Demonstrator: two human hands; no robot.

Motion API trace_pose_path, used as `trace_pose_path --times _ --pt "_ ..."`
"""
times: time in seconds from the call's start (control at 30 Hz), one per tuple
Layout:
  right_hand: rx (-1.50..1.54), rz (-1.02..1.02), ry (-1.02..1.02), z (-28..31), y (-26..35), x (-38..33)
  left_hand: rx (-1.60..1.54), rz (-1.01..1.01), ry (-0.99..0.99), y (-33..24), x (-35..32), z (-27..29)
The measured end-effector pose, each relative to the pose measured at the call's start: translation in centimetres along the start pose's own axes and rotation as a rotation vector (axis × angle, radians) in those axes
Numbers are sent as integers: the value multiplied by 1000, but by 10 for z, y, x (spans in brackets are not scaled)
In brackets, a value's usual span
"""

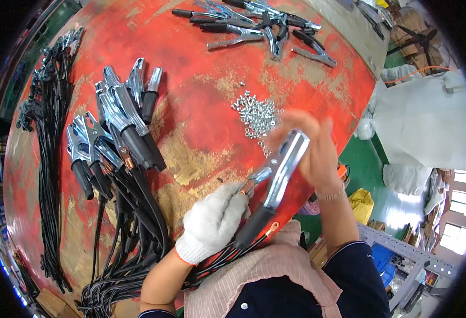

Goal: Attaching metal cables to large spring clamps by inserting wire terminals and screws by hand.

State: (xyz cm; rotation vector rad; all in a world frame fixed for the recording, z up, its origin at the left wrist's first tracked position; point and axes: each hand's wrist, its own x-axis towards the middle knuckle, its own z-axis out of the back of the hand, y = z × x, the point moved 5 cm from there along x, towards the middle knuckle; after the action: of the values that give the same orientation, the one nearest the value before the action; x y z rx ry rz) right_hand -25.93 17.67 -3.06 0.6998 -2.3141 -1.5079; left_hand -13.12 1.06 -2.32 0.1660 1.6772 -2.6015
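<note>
- Head view: gloved left hand [212,218] grips the metal clamp [283,177] at its copper lug [248,186], right between the fingertips!
- Bare right hand [319,159], a blur beside the clamp's tip; can't tell its finger grip.
- Silver fasteners [257,115] lie just beyond those fingers.

Yellow bundle [360,205], green floor [359,156]

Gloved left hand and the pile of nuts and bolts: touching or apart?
Apart. The head view shows a strip of red tabletop between the gloved left hand and the pile of nuts and bolts.
</note>
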Motion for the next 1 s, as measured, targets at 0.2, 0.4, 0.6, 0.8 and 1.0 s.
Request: trace_pose_path --times 0.2,0.4,0.6,0.8,1.0 --pt "-1382 436 40 18 1 102 -485 305 40 26 0 -9" --pt "-1631 415 212 20 -17 132 -396 242 46 19 4 4" --pt "-1572 386 109 6 0 123 -277 141 29 15 3 4" --pt "-1443 356 -53 7 0 96 -320 123 37 14 -2 3" --pt "-1636 486 69 12 -2 114 -286 155 48 17 -2 -1"
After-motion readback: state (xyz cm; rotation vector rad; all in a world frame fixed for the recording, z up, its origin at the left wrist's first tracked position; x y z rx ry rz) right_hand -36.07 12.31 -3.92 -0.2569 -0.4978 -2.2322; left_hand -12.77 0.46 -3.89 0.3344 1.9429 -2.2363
